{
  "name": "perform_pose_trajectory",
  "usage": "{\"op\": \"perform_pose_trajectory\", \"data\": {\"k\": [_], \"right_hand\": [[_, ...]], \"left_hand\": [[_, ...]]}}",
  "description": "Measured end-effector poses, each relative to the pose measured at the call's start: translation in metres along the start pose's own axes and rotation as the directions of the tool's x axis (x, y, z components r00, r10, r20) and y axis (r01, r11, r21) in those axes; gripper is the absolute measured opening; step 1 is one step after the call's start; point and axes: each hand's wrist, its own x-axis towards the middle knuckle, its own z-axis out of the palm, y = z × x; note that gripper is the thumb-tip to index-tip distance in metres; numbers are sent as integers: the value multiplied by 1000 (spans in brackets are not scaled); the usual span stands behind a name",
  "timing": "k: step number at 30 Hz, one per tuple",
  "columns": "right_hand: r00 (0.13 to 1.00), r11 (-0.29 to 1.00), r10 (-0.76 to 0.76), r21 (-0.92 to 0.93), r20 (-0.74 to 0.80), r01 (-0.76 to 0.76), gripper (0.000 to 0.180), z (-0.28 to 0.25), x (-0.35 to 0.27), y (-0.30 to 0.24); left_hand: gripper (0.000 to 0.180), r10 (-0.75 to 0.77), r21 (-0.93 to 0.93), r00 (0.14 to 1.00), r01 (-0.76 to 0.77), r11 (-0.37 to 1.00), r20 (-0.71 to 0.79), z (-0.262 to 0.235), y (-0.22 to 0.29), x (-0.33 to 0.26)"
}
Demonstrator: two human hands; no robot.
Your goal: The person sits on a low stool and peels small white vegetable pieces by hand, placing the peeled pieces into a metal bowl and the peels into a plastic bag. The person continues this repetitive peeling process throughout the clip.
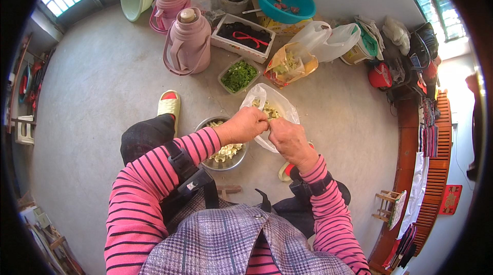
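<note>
My left hand (240,124) and my right hand (292,142) meet in front of me, fingertips pinched close together. Whatever sits between the fingers is too small and covered to name. Beneath and just beyond them, an opened white plastic bag (284,104) lies on the floor with pale yellowish pieces (268,110) in it. A steel bowl (237,163) stands under my left forearm, which hides part of it. Cut pale pieces (226,152) fill much of that bowl.
Beyond the bag stand a clear tub of chopped greens (239,75), an orange-and-clear packet (292,67), a white foam box (233,46) and two pink thermos flasks (192,43). A teal basin (282,10) is farther back. A small stool (389,206) stands at right.
</note>
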Motion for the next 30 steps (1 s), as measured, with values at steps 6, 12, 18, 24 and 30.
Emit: {"op": "perform_pose_trajectory", "data": {"k": [6,12,18,24,30], "right_hand": [[987,991,16,133,-160,6,9,-1,2,0],[976,995,37,95,-216,-17,10,0,5,-7],[966,992,46,129,-253,-13,9,0,5,-8],[952,990,52,138,-302,-10,9,2,6,-7],[935,991,69,129,-349,-25,9,4,6,-9]], "left_hand": [[21,-38,-381,996,66,922,80,-5,3,0],[20,-62,-530,994,99,842,87,-5,5,-3],[21,-53,-595,995,94,798,86,-4,5,-4],[23,-32,-617,996,78,783,86,-6,9,-4],[23,-39,-646,995,86,759,88,-7,11,-5]]}}
